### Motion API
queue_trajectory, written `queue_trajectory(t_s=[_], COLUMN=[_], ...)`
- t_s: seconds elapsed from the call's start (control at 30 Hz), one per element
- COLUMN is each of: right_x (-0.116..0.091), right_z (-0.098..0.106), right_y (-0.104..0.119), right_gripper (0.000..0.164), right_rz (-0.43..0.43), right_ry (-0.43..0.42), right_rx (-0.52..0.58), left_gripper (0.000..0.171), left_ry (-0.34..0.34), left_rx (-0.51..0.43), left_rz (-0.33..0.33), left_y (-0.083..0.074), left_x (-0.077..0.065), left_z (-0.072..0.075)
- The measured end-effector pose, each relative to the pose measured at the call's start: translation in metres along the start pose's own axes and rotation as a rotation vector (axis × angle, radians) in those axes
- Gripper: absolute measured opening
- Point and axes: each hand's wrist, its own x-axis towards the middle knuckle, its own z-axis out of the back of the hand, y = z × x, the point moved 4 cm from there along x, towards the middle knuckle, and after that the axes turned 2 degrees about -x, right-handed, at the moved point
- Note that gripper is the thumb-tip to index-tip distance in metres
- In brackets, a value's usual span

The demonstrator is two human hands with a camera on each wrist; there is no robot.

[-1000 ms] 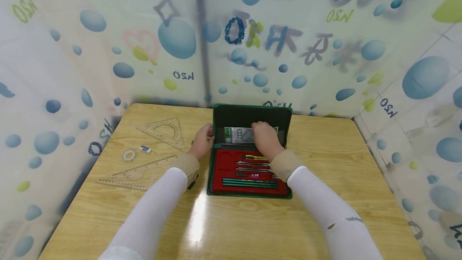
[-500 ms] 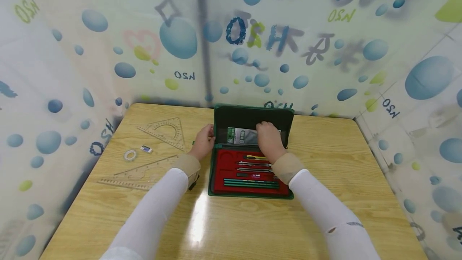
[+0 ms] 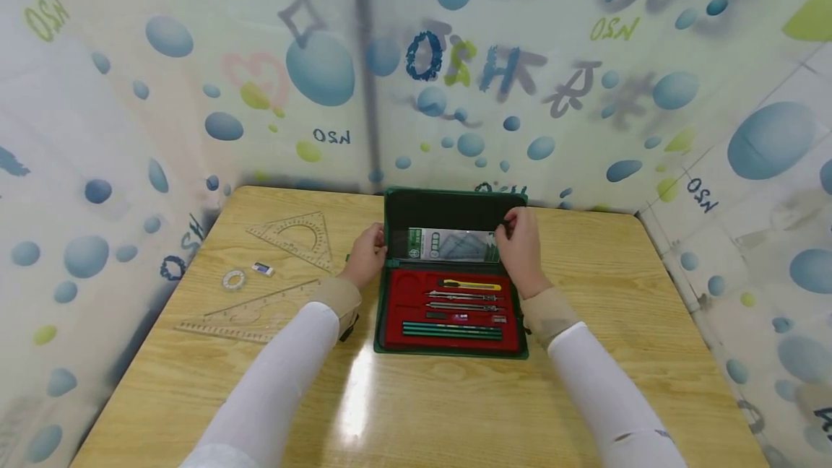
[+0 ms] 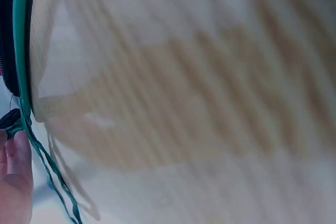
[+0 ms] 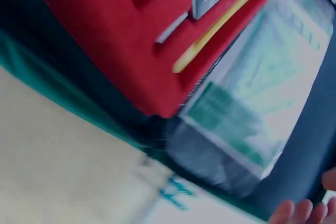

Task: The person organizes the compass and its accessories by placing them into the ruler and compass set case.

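A green zippered drawing-instrument case (image 3: pixel 455 349) lies unfolded on the wooden table, its dark lid (image 3: pixel 448 209) raised at the back. My left hand (image 3: pixel 366 255) pinches the case's left edge by the hinge; in the left wrist view its fingers (image 4: pixel 21 156) are on the green zipper edging. At the lid's right edge, my right hand (image 3: pixel 522 248) grips the border between thumb and fingers. A printed packet (image 3: pixel 455 245) sits in the lid pocket. The red tray (image 3: pixel 409 298) holds a yellow cutter knife (image 3: pixel 471 285), metal compasses (image 3: pixel 461 296) and green pencils (image 3: pixel 451 330).
Left of the case lie two clear set squares (image 3: pixel 318 233), (image 3: pixel 195 327), a small eraser (image 3: pixel 262 269) and a roll of tape (image 3: pixel 232 279). A patterned wall (image 3: pixel 416 143) stands right behind the table (image 3: pixel 585 381).
My right hand has moved right, from over the packet to the lid's right edge, uncovering the packet and the right ends of the tools. The left hand stays at the left edge.
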Motion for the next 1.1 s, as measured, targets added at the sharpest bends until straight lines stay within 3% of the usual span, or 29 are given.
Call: queue_trajectory(t_s=[0.13, 0.23, 0.33, 0.47, 0.63, 0.9, 1.1], right_x=[0.002, -0.002, -0.008, -0.016, -0.019, -0.017, -0.015], right_z=[0.01, 0.009, 0.004, 0.0, -0.003, -0.008, -0.009], right_y=[-0.039, -0.063, -0.075, -0.082, -0.088, -0.087, -0.087], right_gripper=[0.019, 0.03, 0.039, 0.041, 0.036, 0.03, 0.031], right_rz=[-0.273, -0.445, -0.519, -0.53, -0.485, -0.419, -0.459], right_ry=[-0.047, 0.07, 0.243, 0.369, 0.423, 0.375, 0.354], right_rx=[0.282, 0.357, 0.404, 0.437, 0.374, 0.325, 0.27], left_gripper=[0.031, 0.03, 0.031, 0.03, 0.03, 0.038, 0.052], left_ry=[-0.019, -0.023, -0.011, -0.006, -0.003, -0.026, 0.069], left_rx=[-0.022, -0.03, -0.024, 0.01, 0.03, 0.052, 0.077], left_rz=[-0.042, -0.051, -0.027, -0.012, 0.002, 0.106, 0.192], left_y=[-0.003, -0.003, -0.001, 0.002, 0.002, -0.003, -0.009], left_x=[-0.002, -0.003, -0.001, 0.002, 0.003, 0.003, -0.001], left_z=[0.002, 0.002, 0.001, 0.0, 0.0, -0.001, 0.001])
